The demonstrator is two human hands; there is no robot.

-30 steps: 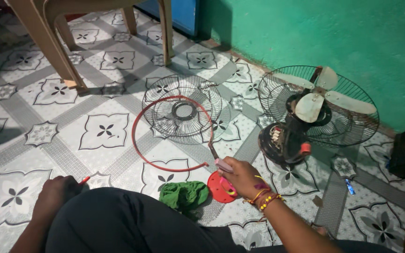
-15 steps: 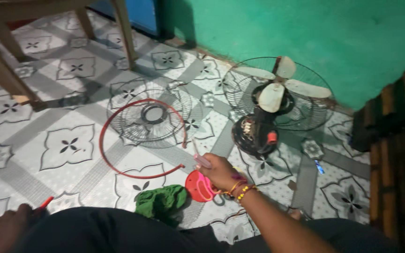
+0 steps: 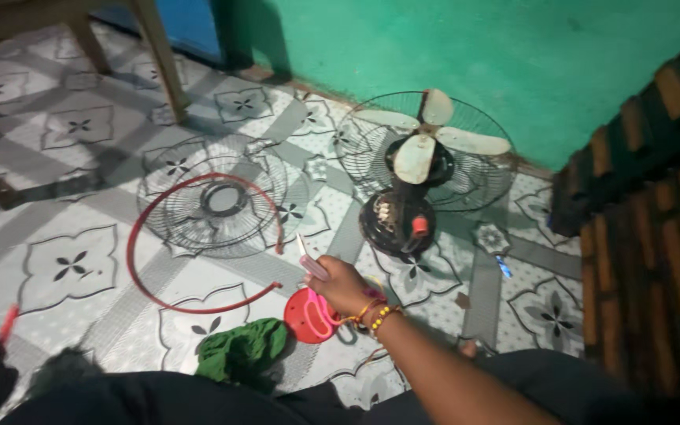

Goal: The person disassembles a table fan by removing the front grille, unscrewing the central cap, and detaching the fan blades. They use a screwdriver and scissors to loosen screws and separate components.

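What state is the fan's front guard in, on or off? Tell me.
Off. The front guard lies flat on the tiled floor, and the fan blades are bare.

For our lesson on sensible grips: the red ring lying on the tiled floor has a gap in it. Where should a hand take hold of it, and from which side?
Probably the red ring along its bare near arc, from above: it lies flat, while its far arc overlaps the loose fan guard.
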